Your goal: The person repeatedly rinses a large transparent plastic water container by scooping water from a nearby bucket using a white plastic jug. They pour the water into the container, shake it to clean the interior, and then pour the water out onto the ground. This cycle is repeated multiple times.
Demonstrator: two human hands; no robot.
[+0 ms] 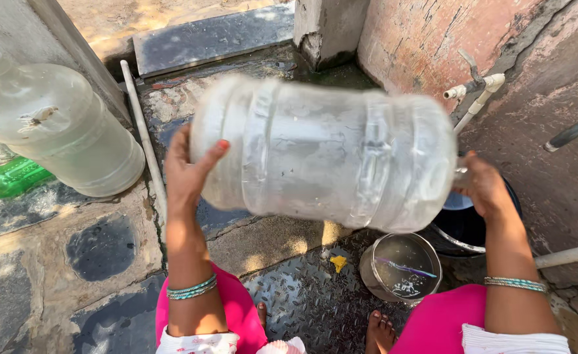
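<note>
Big clear jug (pixel 325 154) held sideways w/ 2 hands: left hand (pixel 187 172) spread on its base, right hand (pixel 482 187) gripping neck end. Steel pot (pixel 400 267) just below jug, 2nd jug (pixel 59 124) well left of it

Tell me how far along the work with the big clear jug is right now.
Done: a second large clear jug already lies capped on the stone ledge beside a green bottle.

In hand: the left hand holds the base and the right hand the neck end of the clear jug, held sideways and blurred.

Left: that jug looks empty and uncapped. A steel pot of water and a dark bucket sit below the tap.
</note>
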